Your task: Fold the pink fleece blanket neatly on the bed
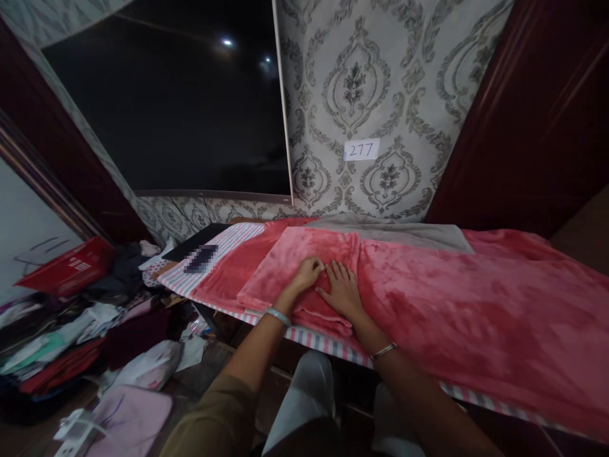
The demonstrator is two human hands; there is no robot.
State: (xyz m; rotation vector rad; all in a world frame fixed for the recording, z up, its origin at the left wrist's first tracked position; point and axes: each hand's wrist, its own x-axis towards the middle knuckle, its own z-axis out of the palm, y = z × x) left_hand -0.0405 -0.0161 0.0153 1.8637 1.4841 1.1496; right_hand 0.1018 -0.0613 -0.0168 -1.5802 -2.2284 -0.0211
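A plush red-pink blanket (442, 311) lies along the table, with its left part folded over into a layered section (280, 254). My left hand (308, 274) rests on that folded section, its fingers curled and pinched together at the fabric. Just to its right, my right hand (341, 289) presses flat on the same fold, fingers spread. The two hands nearly touch at the fingertips. A grey piece of fabric (404, 231) shows along the blanket's far side. Under the blanket is a striped cloth (233, 236) in pink, white and grey.
A blurred dark object (200, 259) sits on the striped cloth at left. Behind the table are a large black television (190, 108) and a patterned wall bearing a "277" card (361, 149). Piled clothes (61, 343), a red basket (66, 266) and a power strip (76, 435) occupy the left.
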